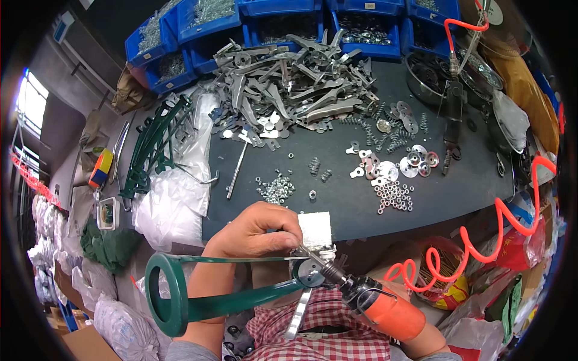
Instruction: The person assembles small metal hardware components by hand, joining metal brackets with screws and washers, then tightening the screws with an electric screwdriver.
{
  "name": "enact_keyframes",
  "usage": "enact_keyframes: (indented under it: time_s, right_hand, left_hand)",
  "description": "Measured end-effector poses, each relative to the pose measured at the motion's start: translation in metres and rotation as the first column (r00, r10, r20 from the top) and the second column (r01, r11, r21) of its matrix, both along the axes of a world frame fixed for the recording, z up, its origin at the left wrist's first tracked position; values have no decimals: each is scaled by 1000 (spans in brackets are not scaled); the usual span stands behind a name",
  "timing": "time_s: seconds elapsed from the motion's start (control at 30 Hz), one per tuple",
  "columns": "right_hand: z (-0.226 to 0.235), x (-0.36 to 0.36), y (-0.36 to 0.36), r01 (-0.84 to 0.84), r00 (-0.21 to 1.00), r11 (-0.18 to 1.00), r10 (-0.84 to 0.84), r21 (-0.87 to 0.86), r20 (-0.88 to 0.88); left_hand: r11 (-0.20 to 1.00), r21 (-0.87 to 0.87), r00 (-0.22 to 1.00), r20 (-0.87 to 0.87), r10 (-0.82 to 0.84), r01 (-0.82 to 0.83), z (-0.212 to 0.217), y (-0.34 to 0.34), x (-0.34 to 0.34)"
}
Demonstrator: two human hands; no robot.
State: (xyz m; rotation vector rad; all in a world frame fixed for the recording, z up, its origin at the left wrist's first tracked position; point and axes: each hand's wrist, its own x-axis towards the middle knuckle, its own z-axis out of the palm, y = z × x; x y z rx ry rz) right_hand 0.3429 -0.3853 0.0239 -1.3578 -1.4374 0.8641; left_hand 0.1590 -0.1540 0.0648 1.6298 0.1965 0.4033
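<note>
Green-handled tool frame [198,301] lies low in view at the lap — long axis left-right, ring end pointing left, pivot end right under the left hand [256,231], pinched closed on it; right hand [415,340], mostly hidden, grips the orange pneumatic driver [373,301] angled up-left into the pivot.

Blue bins [211,24], grey metal parts pile [289,78], loose nuts [394,197].

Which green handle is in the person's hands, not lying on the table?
The green handle with the big ring end, held at the bottom of the picture by the left hand. The other green handles lie piled on the table's left.
</note>
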Motion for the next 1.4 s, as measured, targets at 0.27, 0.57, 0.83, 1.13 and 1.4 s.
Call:
enact_keyframes:
  time_s: [0.27,0.57,0.83,1.13,1.4]
  right_hand:
    - [-16,15,-17,-24,995,965,48,-263,83]
    - [-11,15,-6,52,876,964,82,-262,475]
    - [-11,14,-17,82,965,832,-204,-549,-164]
    - [-15,7,-14,49,988,962,-7,-270,154]
    - [-17,10,-13,19,987,994,-2,-111,158]
  left_hand:
    - [841,310,830,-214,515,-443,-16,-16,-29]
    - [-40,907,257,161,953,-419,-73,-1,-107]
    - [183,740,287,14,958,-648,-69,13,-102]
    - [202,925,732,107,673,-320,-60,49,1]
    - [244,969,784,-113,610,-50,-51,71,12]
